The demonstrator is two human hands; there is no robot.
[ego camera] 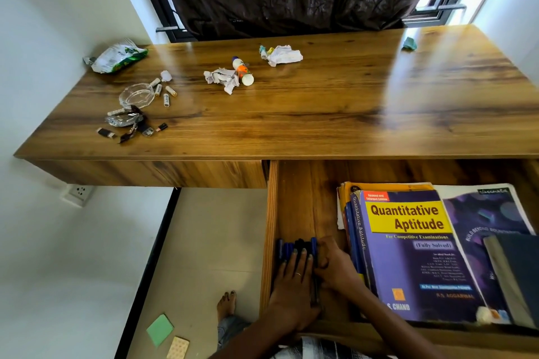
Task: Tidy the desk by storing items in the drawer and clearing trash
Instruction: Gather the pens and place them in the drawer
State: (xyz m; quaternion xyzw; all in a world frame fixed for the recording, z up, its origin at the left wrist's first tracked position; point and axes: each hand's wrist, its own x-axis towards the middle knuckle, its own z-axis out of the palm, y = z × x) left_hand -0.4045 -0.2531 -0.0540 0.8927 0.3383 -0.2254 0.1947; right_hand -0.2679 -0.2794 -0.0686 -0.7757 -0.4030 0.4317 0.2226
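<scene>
Wooden bench (320,102) is still littered: crumpled papers (281,55), glue stick (242,70), batteries (164,93) toward ten o'clock. Books (408,253) are stored in the open drawer (303,198); pens (294,251) are pressed flat by the left hand (291,285), grasped by the right hand (335,265).

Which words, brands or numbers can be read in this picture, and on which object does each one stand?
"Quantitative Aptitude", "For Competitive Examinations", "(Fully Solved)", "S. CHAND": cover of the purple book in the drawer.
"Quantitative Aptitude": also its spine.
"classmate", "BUILD BEYOND BOUNDARIES": the notebook beside it; the last word is partly blurred.
Red corner label, author line and small list on the purple book: too blurred.
Snack packet, glue bottle, batteries: print too small.
</scene>
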